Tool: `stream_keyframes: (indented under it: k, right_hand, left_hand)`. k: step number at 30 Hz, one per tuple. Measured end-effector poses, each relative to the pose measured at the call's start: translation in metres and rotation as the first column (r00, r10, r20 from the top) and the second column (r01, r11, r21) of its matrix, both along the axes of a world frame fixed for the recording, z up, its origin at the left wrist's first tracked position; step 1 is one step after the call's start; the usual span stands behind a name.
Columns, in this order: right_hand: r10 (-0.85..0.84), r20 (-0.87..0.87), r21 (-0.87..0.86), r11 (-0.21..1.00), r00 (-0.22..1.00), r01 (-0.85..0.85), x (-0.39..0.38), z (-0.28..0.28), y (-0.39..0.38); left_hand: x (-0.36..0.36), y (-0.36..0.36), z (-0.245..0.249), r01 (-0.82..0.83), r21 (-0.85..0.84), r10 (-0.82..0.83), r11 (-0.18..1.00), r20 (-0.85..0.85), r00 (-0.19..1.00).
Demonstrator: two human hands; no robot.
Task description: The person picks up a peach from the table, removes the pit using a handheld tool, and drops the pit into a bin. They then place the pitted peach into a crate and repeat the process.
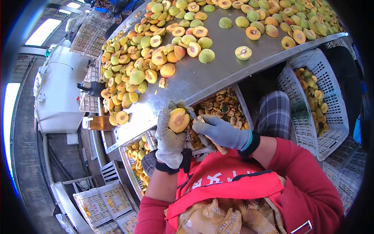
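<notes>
My left hand (170,136), in a grey work glove, holds a halved peach (179,120) with its yellow cut face turned up. Close beside it on the right, my right hand (224,132), also gloved, is closed around a knife with a wooden handle (222,149). The knife's working end lies near the peach half and is partly hidden by the fingers. Both hands are just in front of the metal table (218,76), above a crate of cut scraps (228,105).
Many peach halves (136,77) lie heaped on the table's left and far side. A white crate with peach halves (311,97) stands at the right, another (138,156) at lower left. A container of amber liquid (97,123) sits by the table's left corner.
</notes>
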State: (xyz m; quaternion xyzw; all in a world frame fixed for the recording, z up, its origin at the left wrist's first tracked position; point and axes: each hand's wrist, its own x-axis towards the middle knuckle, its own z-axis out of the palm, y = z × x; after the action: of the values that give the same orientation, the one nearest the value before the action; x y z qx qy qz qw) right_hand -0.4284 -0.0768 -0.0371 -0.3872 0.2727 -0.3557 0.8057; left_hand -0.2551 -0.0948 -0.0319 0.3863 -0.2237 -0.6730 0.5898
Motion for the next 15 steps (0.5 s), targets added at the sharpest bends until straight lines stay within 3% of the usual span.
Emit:
stream_keyframes:
  k: [4,7,10,13,15]
  right_hand:
    - [0.023,-0.158,-0.08,0.996,0.987,-0.036,-0.004,-0.005,-0.003]
    - [-0.015,-0.337,-0.254,0.964,0.941,-0.075,-0.007,0.0,-0.002]
    - [-0.178,-0.294,-0.495,0.869,0.939,0.01,0.005,-0.028,0.0]
    - [0.17,-0.365,-0.04,0.979,0.915,-0.198,-0.012,0.014,-0.001]
    - [0.196,-0.132,0.021,0.981,0.972,-0.195,-0.014,0.014,-0.001]
  left_hand:
    - [-0.013,0.002,0.015,0.124,-0.021,-0.125,0.992,-0.017,0.992]
    - [-0.01,0.004,0.009,0.101,-0.002,-0.1,0.995,0.059,0.993]
    - [-0.011,0.005,0.014,0.102,0.043,-0.103,0.994,0.03,0.994]
    - [-0.015,0.006,0.015,0.103,-0.031,-0.101,0.994,0.068,0.993]
    - [-0.013,0.005,0.01,0.126,-0.142,-0.102,0.982,0.17,0.98]
